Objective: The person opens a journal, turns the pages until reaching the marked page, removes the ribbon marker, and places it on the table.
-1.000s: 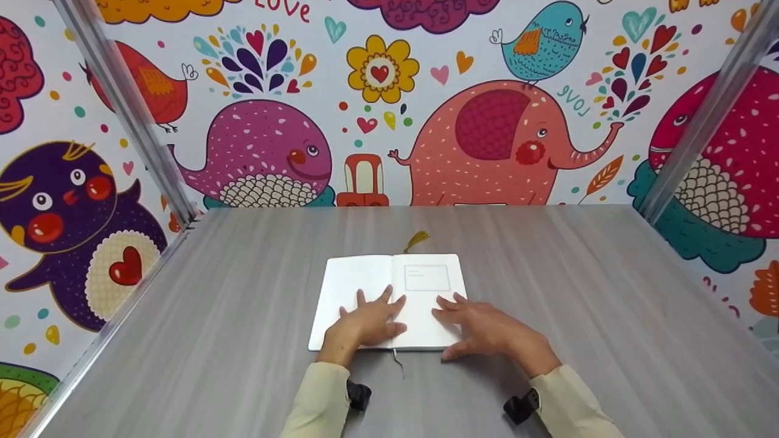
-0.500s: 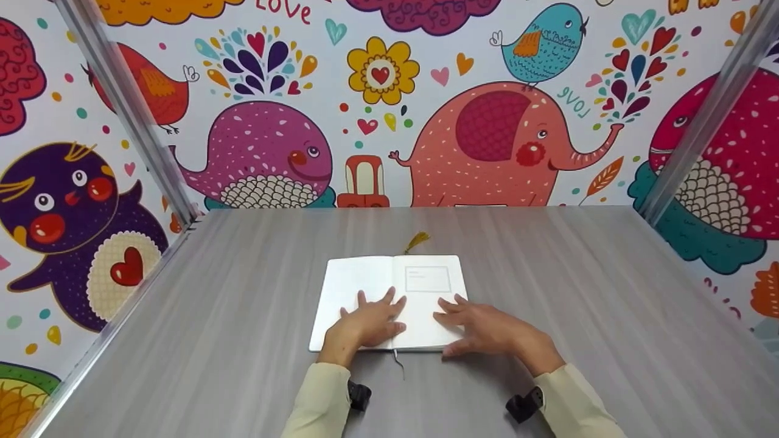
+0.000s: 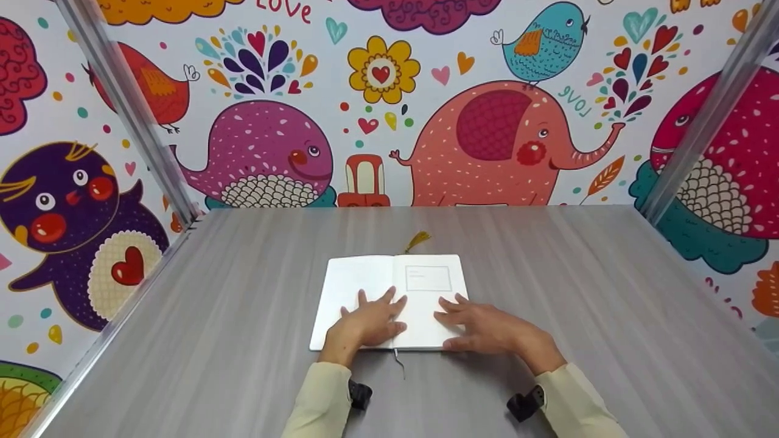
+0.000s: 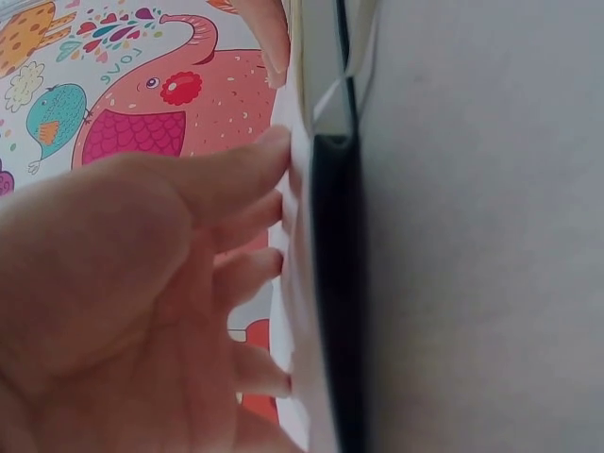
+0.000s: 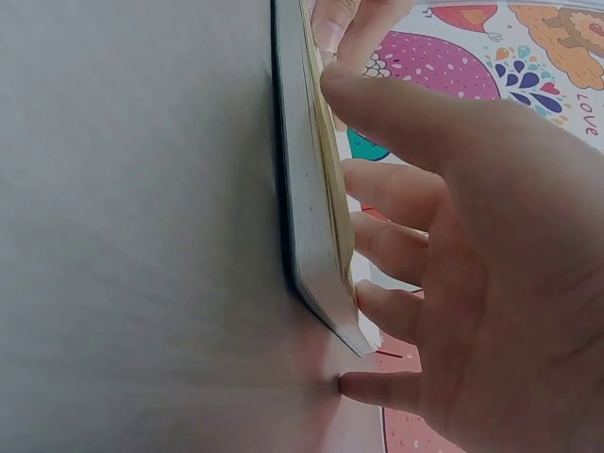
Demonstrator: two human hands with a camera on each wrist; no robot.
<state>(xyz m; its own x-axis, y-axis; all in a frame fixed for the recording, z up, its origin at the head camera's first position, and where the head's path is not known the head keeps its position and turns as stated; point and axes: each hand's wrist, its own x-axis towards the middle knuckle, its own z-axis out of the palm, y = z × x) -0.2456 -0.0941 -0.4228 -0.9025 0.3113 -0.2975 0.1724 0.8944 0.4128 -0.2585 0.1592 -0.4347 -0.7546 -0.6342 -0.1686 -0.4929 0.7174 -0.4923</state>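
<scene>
Notebook [image 3: 420, 325], one: open flat on bench [image 3: 231, 304], spine running away from the person. Left hand [image 3: 368, 322]: fingers spread, over left page, nearer the spine. Right hand [image 3: 490, 328]: fingers spread, at right page's outer edge. Neither grips anything.

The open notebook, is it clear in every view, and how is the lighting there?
Head view: notebook bright, clear in outline, its print too small to read; left wrist view: dimmer, tabletop blurred; right wrist view: also dim, soft shadow beside the notebook.
</scene>
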